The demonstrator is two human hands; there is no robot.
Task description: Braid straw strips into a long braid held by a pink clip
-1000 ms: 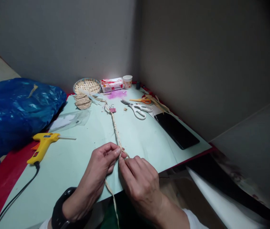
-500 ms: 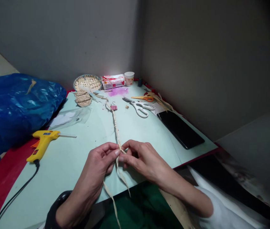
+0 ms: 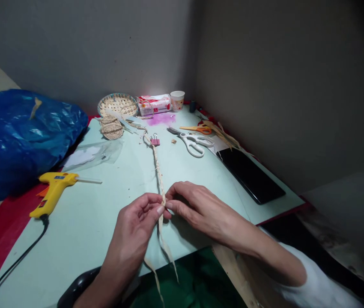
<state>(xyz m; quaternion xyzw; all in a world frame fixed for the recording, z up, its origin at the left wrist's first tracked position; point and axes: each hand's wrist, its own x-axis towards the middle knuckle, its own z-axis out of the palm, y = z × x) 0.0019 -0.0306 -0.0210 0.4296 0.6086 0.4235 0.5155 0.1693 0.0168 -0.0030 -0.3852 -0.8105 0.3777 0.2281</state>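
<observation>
A pale plaited straw braid [image 3: 158, 171] runs from a pink binder clip [image 3: 155, 141] toward me. At its near end, my left hand [image 3: 137, 226] pinches the strands between thumb and forefinger. From the other side my right hand [image 3: 195, 209] meets it, thumb and forefinger pressed together at the braid. Its other fingers are partly hidden. Below the pinch, a loose flat strand [image 3: 167, 250] hangs over the table edge. Another loose strand [image 3: 154, 273] shows beneath my left hand.
A yellow glue gun [image 3: 53, 192] with a black cord lies left, by a blue plastic bag [image 3: 24, 141]. White scissors [image 3: 190, 143], orange scissors [image 3: 201, 129] and a black phone-like slab [image 3: 249, 175] lie right. Behind are twine [image 3: 111, 127], a woven basket [image 3: 105, 100] and a paper cup [image 3: 177, 102].
My right thumb and forefinger have closed in on the braid, and the strand that stuck out toward the right hand no longer shows. The whole view has shifted slightly.
</observation>
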